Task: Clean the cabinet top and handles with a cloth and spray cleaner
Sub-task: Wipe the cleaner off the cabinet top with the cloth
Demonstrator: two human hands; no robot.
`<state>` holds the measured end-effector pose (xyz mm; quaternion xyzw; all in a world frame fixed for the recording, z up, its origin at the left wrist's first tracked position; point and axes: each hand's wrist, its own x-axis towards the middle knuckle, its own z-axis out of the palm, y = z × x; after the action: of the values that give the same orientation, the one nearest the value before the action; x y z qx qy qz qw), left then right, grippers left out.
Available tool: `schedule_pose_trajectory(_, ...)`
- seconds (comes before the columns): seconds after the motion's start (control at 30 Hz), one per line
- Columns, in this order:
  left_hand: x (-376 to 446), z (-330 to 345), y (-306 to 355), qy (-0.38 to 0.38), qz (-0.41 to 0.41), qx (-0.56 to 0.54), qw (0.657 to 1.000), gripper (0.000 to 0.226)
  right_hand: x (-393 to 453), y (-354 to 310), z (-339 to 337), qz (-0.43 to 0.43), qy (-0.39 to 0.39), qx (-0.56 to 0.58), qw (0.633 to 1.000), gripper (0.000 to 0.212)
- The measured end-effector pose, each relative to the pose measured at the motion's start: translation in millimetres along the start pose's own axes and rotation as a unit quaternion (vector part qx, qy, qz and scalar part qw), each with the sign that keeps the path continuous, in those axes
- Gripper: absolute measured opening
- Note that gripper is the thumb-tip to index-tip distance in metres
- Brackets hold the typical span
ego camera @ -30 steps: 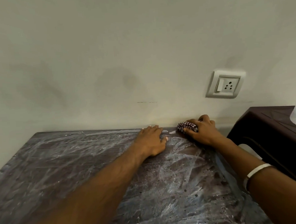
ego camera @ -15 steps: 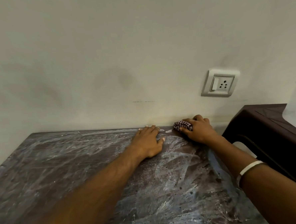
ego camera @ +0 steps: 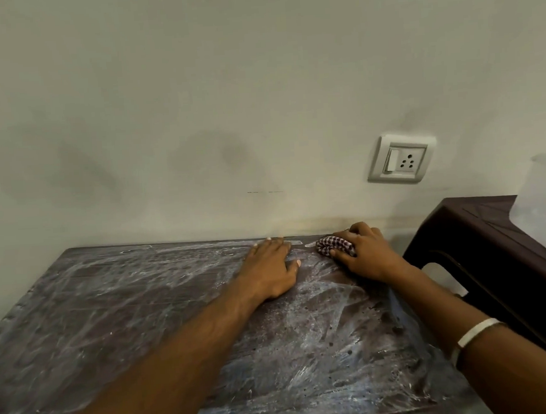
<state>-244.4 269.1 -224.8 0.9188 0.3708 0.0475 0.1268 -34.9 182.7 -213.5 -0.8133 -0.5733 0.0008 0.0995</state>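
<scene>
The dark brown cabinet top (ego camera: 118,312) is streaked with whitish smears and fills the lower part of the head view. My left hand (ego camera: 270,267) lies flat on it near the back edge, fingers straight. Just to its right, my right hand (ego camera: 364,255) grips a bunched red-and-white checked cloth (ego camera: 333,246) and presses it onto the top close to the wall. The spray cleaner and the cabinet handles are out of view.
A pale wall (ego camera: 227,113) rises directly behind the cabinet, with a white switch-and-socket plate (ego camera: 401,159) at the right. A dark brown plastic stool (ego camera: 491,248) stands beside the cabinet's right side.
My right hand and the cloth have shifted slightly left along the back edge, closer to my left hand, which stays planted. The view has drifted a little.
</scene>
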Motion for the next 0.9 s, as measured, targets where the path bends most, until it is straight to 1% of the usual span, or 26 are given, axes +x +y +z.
schedule_pose_trajectory(0.1,-3.2,2.3,0.5,-0.005,-0.004,0.005,1.0,0.064,-16.3,11.6,-0.9,-0.029,0.001,0.007,1.0,0.057)
schedule_pose_trajectory(0.23,-6.5,6.1,2.1,-0.008,-0.012,0.011,1.0,0.066,-14.8,23.0,-4.3,0.022,-0.019,0.017,0.999,0.058)
schedule_pose_trajectory(0.3,-8.0,5.8,3.9,-0.006,-0.013,0.012,1.0,0.066,-12.9,17.3,-2.6,0.031,-0.018,0.019,0.999,0.059)
schedule_pose_trajectory(0.43,-13.7,5.1,6.6,-0.012,-0.007,0.015,1.0,0.065,-32.1,7.5,-1.0,0.003,-0.006,0.039,0.999,0.056)
schedule_pose_trajectory(0.53,-16.8,4.3,8.2,-0.011,-0.008,0.015,1.0,0.065,-50.3,18.1,-2.4,-0.024,0.002,0.051,0.998,0.054)
schedule_pose_trajectory(0.63,-23.1,3.6,12.7,-0.019,-0.01,0.007,1.0,0.065,-49.9,25.3,-5.9,0.001,-0.007,0.048,0.999,0.056)
schedule_pose_trajectory(0.73,-29.0,3.1,17.4,-0.023,-0.013,0.006,1.0,0.065,-41.8,15.3,-4.2,0.02,-0.014,0.045,0.999,0.057)
schedule_pose_trajectory(0.9,-34.7,2.1,20.8,-0.026,-0.011,0.002,1.0,0.065,-56.4,7.4,0.1,-0.014,-0.01,0.052,0.998,0.054)
